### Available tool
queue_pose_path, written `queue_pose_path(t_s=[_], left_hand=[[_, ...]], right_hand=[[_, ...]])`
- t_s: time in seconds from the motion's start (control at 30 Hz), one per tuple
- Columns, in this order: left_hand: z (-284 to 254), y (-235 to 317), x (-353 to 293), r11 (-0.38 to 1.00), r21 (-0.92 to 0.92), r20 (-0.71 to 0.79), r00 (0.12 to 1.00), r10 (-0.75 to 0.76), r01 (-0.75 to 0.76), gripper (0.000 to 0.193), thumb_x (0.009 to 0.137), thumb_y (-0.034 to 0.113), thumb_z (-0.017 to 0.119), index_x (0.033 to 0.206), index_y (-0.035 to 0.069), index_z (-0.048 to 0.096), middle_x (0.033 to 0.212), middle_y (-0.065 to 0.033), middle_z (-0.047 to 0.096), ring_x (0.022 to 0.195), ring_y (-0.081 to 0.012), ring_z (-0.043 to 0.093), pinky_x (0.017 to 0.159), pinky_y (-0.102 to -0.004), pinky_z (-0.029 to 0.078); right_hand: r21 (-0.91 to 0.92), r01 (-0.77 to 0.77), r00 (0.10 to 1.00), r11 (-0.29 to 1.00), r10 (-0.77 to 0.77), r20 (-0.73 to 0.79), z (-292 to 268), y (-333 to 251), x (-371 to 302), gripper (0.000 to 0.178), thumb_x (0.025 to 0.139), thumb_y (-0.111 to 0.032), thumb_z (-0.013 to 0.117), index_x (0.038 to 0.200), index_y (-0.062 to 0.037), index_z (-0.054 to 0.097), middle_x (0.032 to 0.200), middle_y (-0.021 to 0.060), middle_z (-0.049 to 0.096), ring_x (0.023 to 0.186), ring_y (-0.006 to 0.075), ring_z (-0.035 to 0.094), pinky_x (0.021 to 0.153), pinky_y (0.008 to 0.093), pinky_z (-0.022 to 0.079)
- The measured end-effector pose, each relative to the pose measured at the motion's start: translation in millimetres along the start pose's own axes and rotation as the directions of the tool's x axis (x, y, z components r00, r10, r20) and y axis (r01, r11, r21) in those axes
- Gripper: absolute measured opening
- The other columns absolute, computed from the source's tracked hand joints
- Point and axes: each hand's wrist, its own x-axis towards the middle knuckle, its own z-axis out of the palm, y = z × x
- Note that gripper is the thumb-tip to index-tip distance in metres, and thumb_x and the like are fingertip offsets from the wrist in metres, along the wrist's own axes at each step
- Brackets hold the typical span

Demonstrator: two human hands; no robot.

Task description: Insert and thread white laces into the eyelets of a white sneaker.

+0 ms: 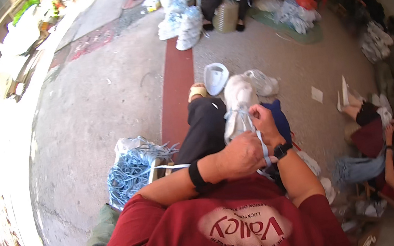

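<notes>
Left hand (241,156) closed on pale-blue cord (263,146).

- The left hand (241,156) is curling closed, forearm crossing in from the left with a black band at the wrist.
- The right hand (265,121) is pinching just above it, its wrist wearing a black watch.

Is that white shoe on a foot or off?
Off. The shoe rests on the lap while both hands thread its lace.
</notes>
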Motion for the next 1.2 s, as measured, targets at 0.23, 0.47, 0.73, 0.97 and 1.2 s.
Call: queue_pose_path(t_s=[0.23, 0.47, 0.73, 0.97, 1.2], left_hand=[[0.0, -15.3, -4.5, 0.905, -0.421, -0.207, 0.964, -0.169, 0.069, 0.024, 0.093, 0.019, 0.046, 0.079, 0.0, 0.051, 0.074, -0.0139, 0.049, 0.071, -0.0301, 0.048, 0.068, -0.0378, 0.04], [-7.5, -18.5, 0.5, 0.925, -0.381, -0.171, 0.983, -0.067, -0.003, 0.028, 0.091, 0.019, 0.049, 0.071, -0.001, 0.048, 0.069, -0.0157, 0.047, 0.067, -0.0336, 0.046, 0.067, -0.0411, 0.036], [6.2, 16.6, 17.4, 0.933, -0.304, -0.178, 0.974, 0.142, -0.191, 0.034, 0.088, 0.024, 0.055, 0.066, -0.003, 0.052, 0.064, -0.0192, 0.051, 0.066, -0.0372, 0.051, 0.061, -0.0426, 0.038], [-3.8, 36.2, 15.0, 0.847, -0.431, -0.069, 0.948, 0.311, -0.309, 0.038, 0.089, 0.019, 0.052, 0.059, -0.003, 0.041, 0.063, -0.0189, 0.045, 0.065, -0.0387, 0.046, 0.062, -0.0441, 0.036], [-102.2, 24.1, -53.6, 0.616, -0.735, -0.443, 0.889, -0.12, -0.283, 0.046, 0.089, 0.036, 0.052, 0.053, 0.008, 0.045, 0.061, -0.008, 0.053, 0.064, -0.0202, 0.049, 0.055, -0.0355, 0.039]], right_hand=[[0.171, -0.1, 0.993, 0.98, 0.087, 0.08, -16.0, 14.8, 6.0, 0.015, 0.072, 0.005, 0.062, 0.076, -0.0039, 0.051, 0.071, -0.0024, 0.051, 0.063, 0.0056, 0.045, 0.059, 0.0202, 0.04], [0.136, 0.065, 0.985, 0.989, -0.042, -0.169, 5.3, -12.6, -9.9, 0.026, 0.065, 0.0, 0.071, 0.07, -0.003, 0.046, 0.078, 0.0033, 0.054, 0.065, 0.0129, 0.048, 0.064, 0.0295, 0.041], [-0.094, 0.737, 0.672, 0.67, -0.711, 0.204, -15.8, -28.0, -30.8, 0.049, 0.08, -0.034, 0.06, 0.109, -0.0004, 0.04, 0.105, 0.0145, 0.05, 0.096, 0.0281, 0.049, 0.083, 0.041, 0.04], [-0.061, 0.786, 0.602, 0.616, -0.738, 0.305, 36.4, -125.0, 17.5, 0.03, 0.074, -0.019, 0.066, 0.081, -0.002, 0.042, 0.082, 0.0072, 0.05, 0.076, 0.0197, 0.048, 0.069, 0.0347, 0.039], [-0.014, 0.303, 0.946, 0.953, -0.298, 0.129, -64.2, -90.9, -83.1, 0.034, 0.076, -0.013, 0.067, 0.055, -0.0053, 0.042, 0.057, 0.0005, 0.047, 0.057, 0.0137, 0.045, 0.055, 0.0278, 0.034]])
